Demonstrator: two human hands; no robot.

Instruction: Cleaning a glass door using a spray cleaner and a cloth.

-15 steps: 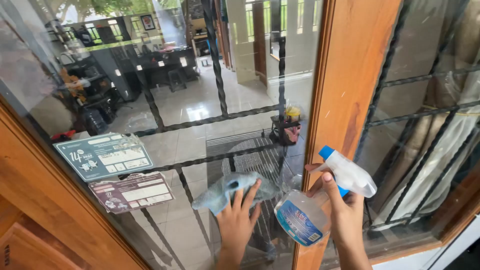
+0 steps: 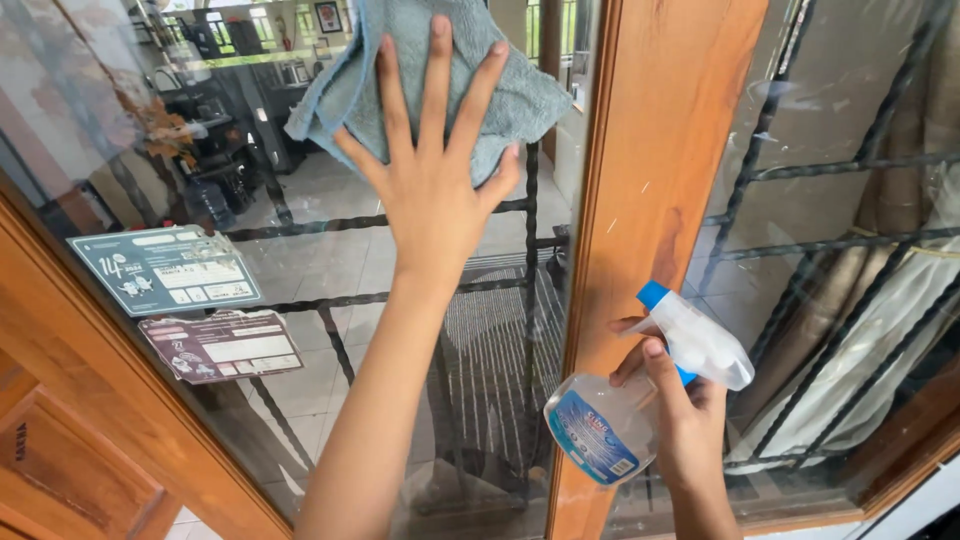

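Note:
My left hand (image 2: pixel 432 180) presses flat, fingers spread, on a grey-blue cloth (image 2: pixel 425 70) against the glass pane (image 2: pixel 300 260) of a wooden-framed door. The cloth sits high on the pane, near the top of the view. My right hand (image 2: pixel 685 420) holds a clear spray bottle (image 2: pixel 640 410) with a white and blue trigger head, low in front of the wooden door post (image 2: pixel 660 170). The bottle is tilted, its nozzle pointing right.
Two stickers (image 2: pixel 190 300) are stuck on the glass at the left. Black iron bars (image 2: pixel 530 330) run behind both panes. A second glass pane (image 2: pixel 850 230) lies to the right of the post. Wooden frame (image 2: pixel 90 420) runs along the lower left.
My left hand has slid the cloth up the glass from low on the pane to near its top. The spray bottle has stayed in my right hand at about the same place.

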